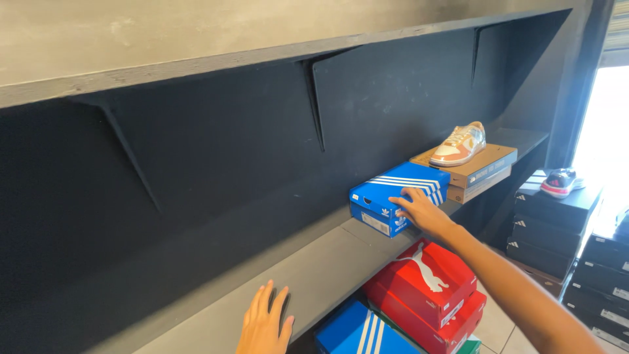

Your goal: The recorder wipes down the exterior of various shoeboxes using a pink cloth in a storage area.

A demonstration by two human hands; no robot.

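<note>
dark painted wall and a long grey shelf [308, 275] fill most of the view, with slanted brackets under an upper ledge. taking the blue shoe box with white stripes [396, 196] as landmark: far to the left of it and lower, the left hand [264, 324] lies flat on the front edge of the shelf, fingers spread open, holding nothing. the stretch of shelf between this hand and the blue box carries no boxes. the right hand [421, 210] rests on the near top corner of the blue box, fingers open and laid on the lid, not closed around it; the box stands on the shelf. just to the right of it, touching, is a brown shoe box [481, 172] with an orange and white sneaker [462, 144] on top. below the blue box, under the shelf, stand stacked red boxes [429, 288] and another blue box [350, 334]. further right, black boxes [553, 223] carry a dark sneaker [559, 181]. as i judge, the blue box is placed but maybe still needs adjusting, and much shelf remains unfilled.
</note>
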